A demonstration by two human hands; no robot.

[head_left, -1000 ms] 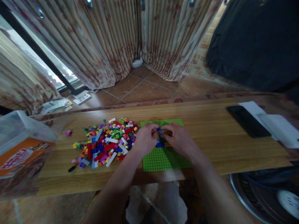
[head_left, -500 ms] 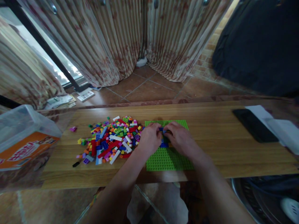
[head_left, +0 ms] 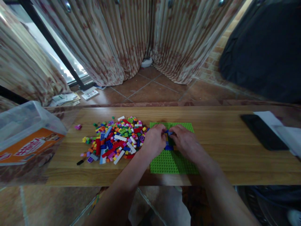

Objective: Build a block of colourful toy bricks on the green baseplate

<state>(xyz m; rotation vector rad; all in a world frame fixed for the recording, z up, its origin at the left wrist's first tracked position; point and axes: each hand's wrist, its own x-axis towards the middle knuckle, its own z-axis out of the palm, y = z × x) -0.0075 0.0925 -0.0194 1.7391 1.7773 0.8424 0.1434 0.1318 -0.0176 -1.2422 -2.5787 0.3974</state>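
Observation:
Both my hands work over a green baseplate (head_left: 174,163) on the wooden table. Over the left part of the plate, my left hand (head_left: 155,138) is closed, its fingertips at a small blue toy brick (head_left: 167,131). Opposite it my right hand (head_left: 184,138) pinches at blue brick pieces from the right side. Below the fingertips, more blue bricks (head_left: 168,147) sit on the plate, with a bit of yellow or orange beside them. My fingers hide most of this cluster.
Left of the plate lies a heap of mixed toy bricks (head_left: 119,138). A clear box with an orange label (head_left: 39,146) stands at the far left. A black phone-like slab (head_left: 263,131) and white paper (head_left: 270,119) lie right. Curtains (head_left: 131,40) hang behind the table (head_left: 223,150).
The view has shifted slightly, so everything sits a little further right in the picture. Both hands stay at the same cluster of blue bricks, with barely any finger movement.

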